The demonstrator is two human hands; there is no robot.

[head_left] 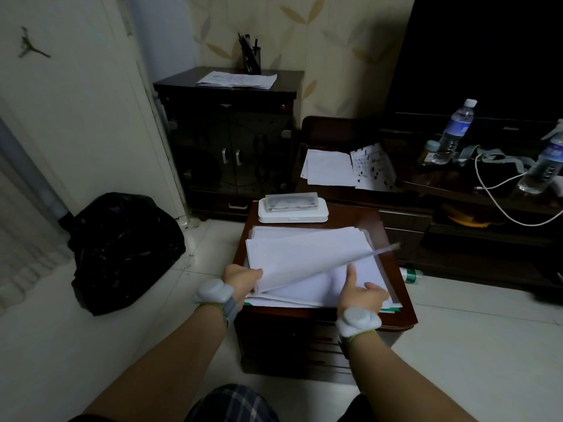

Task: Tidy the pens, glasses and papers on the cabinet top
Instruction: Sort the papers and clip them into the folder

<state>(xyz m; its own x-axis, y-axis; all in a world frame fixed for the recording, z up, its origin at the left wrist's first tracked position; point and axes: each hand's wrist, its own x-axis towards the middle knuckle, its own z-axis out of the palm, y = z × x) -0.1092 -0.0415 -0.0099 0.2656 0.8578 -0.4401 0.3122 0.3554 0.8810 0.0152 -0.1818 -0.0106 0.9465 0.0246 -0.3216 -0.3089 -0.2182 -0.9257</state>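
1. Gripping the near left corner of the top sheets (301, 257), the left hand (240, 280) curls its fingers round them and lifts them off the stack (359, 281).
2. The right hand (362, 295) rests on the stack with fingers relaxed and the thumb raised.
3. The stack lies on the near cabinet's tabletop (393, 229), with the white glasses case (292, 208) just beyond it.
4. A pen cup (251, 57) and more papers (237, 79) sit on the far cabinet (231, 141).
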